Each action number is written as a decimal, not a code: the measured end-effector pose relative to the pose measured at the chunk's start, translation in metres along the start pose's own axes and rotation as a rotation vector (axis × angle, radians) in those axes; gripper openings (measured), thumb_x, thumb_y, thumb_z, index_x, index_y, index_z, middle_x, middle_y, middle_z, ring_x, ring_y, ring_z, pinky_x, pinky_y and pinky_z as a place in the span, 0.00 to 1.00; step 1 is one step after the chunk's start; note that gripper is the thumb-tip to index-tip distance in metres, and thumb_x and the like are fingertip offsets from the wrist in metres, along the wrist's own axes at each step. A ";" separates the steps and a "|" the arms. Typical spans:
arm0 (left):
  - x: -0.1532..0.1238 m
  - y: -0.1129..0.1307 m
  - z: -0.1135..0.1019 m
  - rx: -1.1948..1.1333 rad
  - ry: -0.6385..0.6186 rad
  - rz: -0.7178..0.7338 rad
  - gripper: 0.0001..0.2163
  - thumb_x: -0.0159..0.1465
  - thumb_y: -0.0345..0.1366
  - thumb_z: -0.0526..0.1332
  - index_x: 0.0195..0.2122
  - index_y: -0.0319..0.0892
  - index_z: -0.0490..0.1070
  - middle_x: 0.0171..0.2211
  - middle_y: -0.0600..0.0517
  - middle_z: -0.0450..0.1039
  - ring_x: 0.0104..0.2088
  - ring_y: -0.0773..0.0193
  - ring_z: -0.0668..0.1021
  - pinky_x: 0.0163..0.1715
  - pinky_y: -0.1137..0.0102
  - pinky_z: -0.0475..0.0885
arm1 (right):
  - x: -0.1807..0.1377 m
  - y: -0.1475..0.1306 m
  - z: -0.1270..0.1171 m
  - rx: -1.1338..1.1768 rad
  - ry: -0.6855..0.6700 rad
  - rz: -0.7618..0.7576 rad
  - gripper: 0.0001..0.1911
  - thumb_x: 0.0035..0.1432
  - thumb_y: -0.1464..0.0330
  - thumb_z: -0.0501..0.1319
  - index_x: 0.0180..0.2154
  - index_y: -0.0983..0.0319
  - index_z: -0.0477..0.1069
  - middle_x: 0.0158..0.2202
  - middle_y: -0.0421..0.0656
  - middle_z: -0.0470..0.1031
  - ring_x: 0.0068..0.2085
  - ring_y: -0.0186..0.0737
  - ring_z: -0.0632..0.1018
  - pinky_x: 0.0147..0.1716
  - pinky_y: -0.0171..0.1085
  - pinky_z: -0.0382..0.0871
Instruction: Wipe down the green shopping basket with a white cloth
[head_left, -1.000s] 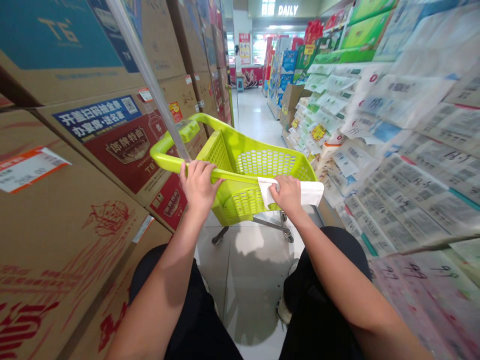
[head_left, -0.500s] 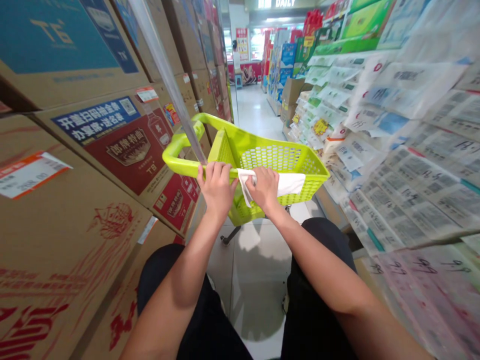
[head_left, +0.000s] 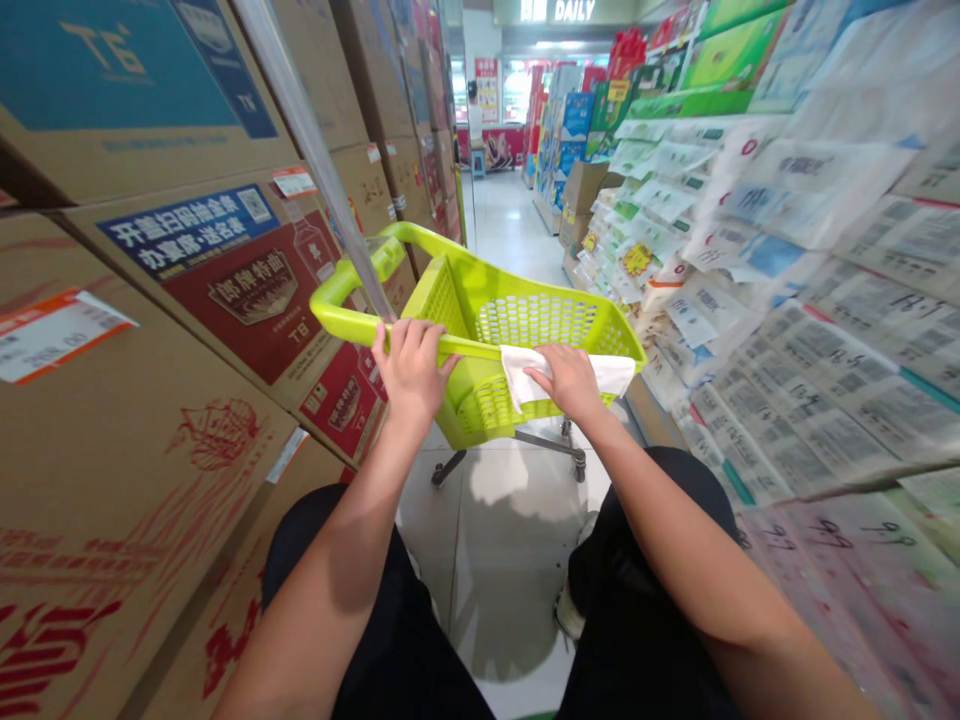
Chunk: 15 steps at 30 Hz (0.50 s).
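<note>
A lime-green shopping cart (head_left: 465, 410) with perforated basket walls stands sideways before my knees, its handle loop to the left. My left hand (head_left: 412, 368) is wrapped over the near rim, close to the handle end and beside a slanting metal pole. Farther right on the same rim, my right hand (head_left: 566, 380) presses a white cloth (head_left: 525, 375) against the plastic, fingers over the top edge. The cloth drapes over the rim on both sides of that hand. No goods are visible inside the part of the basket I can see.
Stacked cartons (head_left: 225, 270) with price tags wall the left side. On the right rise piled packs of tissue paper (head_left: 810, 340). A tiled aisle (head_left: 502, 215) runs ahead, with an open cardboard box (head_left: 581, 195) at its right edge and a person (head_left: 475, 115) far back.
My right hand and the white cloth have slid right along the cart's rim. My left hand keeps its grip on the rim, and the cart has shifted slightly left in view.
</note>
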<state>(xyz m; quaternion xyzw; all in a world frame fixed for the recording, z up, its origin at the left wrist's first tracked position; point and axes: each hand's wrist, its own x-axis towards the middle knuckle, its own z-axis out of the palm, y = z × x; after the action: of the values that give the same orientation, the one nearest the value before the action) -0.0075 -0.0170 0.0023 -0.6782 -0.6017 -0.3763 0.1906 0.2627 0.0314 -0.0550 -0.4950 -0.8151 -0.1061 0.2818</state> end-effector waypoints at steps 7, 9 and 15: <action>-0.003 0.013 -0.001 0.035 0.017 0.001 0.16 0.63 0.37 0.68 0.52 0.49 0.74 0.52 0.45 0.78 0.61 0.43 0.72 0.68 0.46 0.52 | 0.021 -0.032 0.008 -0.021 0.039 0.126 0.31 0.64 0.39 0.57 0.43 0.60 0.76 0.40 0.51 0.81 0.45 0.53 0.76 0.44 0.43 0.57; -0.005 0.016 -0.002 0.047 0.023 0.003 0.16 0.63 0.37 0.68 0.52 0.49 0.74 0.52 0.45 0.78 0.61 0.44 0.72 0.68 0.46 0.52 | 0.029 -0.047 0.010 -0.006 0.057 0.117 0.31 0.64 0.39 0.56 0.42 0.60 0.75 0.39 0.51 0.81 0.44 0.53 0.77 0.43 0.43 0.57; -0.005 0.016 -0.002 0.028 0.002 -0.014 0.15 0.64 0.37 0.65 0.52 0.49 0.74 0.53 0.44 0.77 0.62 0.43 0.71 0.69 0.45 0.49 | 0.040 -0.064 0.012 0.021 0.055 0.079 0.31 0.66 0.40 0.54 0.45 0.60 0.75 0.41 0.49 0.82 0.46 0.52 0.77 0.43 0.43 0.57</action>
<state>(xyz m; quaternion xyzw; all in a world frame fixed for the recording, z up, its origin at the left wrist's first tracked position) 0.0070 -0.0252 0.0031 -0.6709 -0.6115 -0.3697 0.1980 0.1892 0.0354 -0.0360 -0.5206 -0.7879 -0.1001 0.3133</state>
